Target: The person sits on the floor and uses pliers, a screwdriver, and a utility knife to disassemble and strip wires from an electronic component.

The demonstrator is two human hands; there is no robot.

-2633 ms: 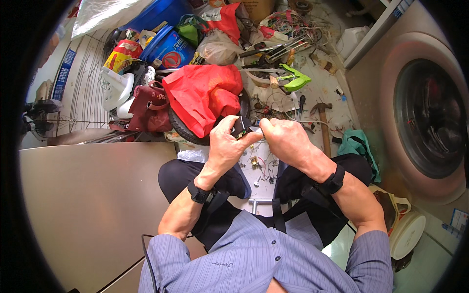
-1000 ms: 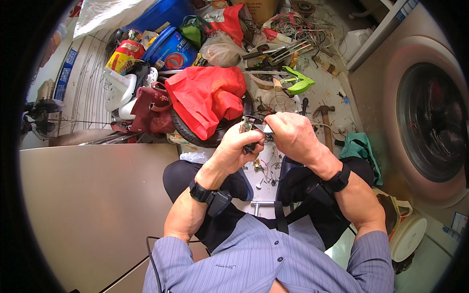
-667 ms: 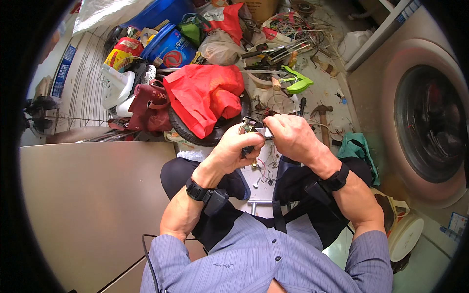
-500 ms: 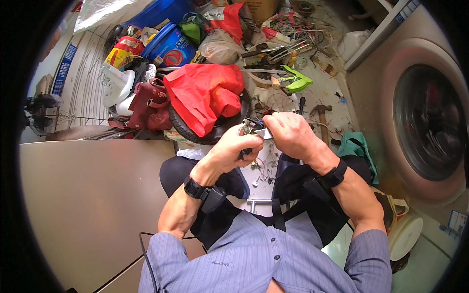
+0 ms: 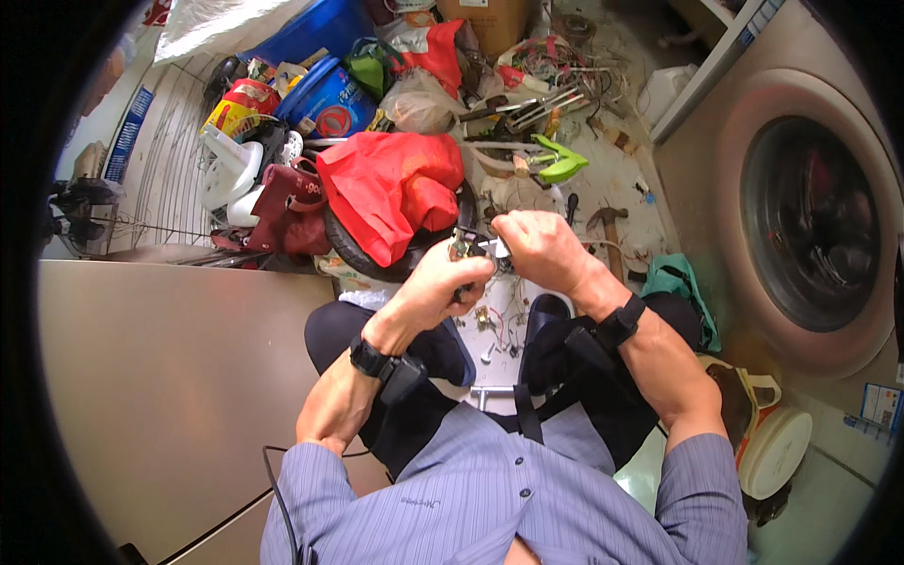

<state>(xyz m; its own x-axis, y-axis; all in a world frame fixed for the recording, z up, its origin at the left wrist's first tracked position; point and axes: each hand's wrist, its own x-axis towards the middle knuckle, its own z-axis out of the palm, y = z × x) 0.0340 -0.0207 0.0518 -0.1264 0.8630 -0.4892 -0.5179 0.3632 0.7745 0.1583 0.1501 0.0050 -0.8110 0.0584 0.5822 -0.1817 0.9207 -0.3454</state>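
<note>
Black device (image 5: 462, 245) in the left hand (image 5: 436, 285) now board-side up

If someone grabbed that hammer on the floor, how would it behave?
The hammer would likely feel head-heavy, since its dark head looks metal and its handle wooden. The handle looks solid, so it should probably stay stiff. Pushed, it might swivel rather than roll, because the head juts sideways.

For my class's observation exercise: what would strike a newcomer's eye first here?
Probably the bright red bag, heaped on a black tyre left of centre. Next, the washing machine at the right. Then, near the middle, the left hand holding a small electronic part, the right hand a pale piece beside it.
</note>
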